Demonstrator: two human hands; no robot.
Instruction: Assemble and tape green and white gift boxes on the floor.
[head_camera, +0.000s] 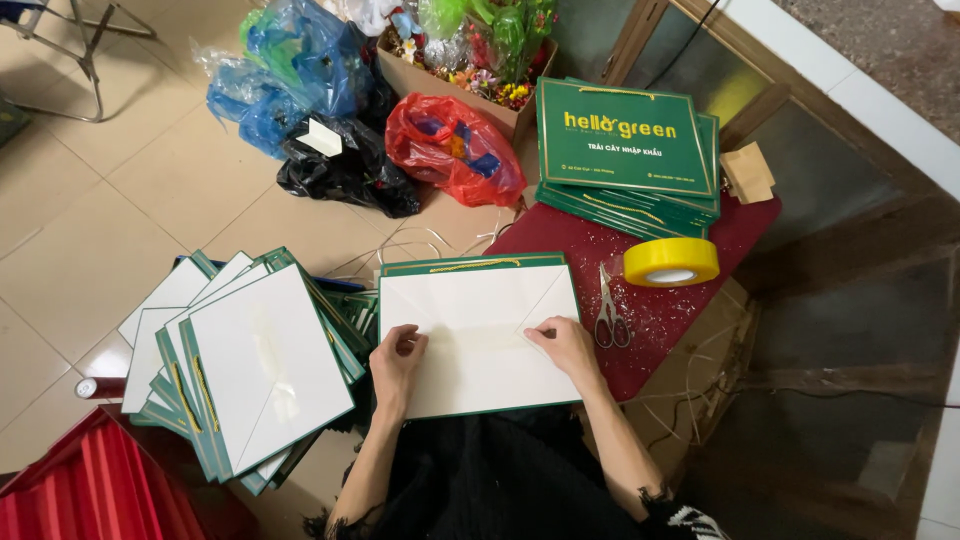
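1. The left hand (397, 352) and right hand (566, 342) press fingertips on a flattened white paper bag (478, 340) lying on the lap, grasping nothing.
2. A finished-looking stack (240, 370) sits left.
3. Scissors (608, 310) and a yellow tape roll (671, 262) rest on the red table (740, 225); any tape applied is perhaps hidden.

A low dark-red board (690, 330) carries scissors (608, 312) at its middle, a yellow tape roll (671, 262) at one o'clock, and stacked green folded bags (632, 150) at twelve. The white flat bag (478, 335) lies at nine o'clock. The tiled floor (90, 230) bears another bag pile (250, 370).
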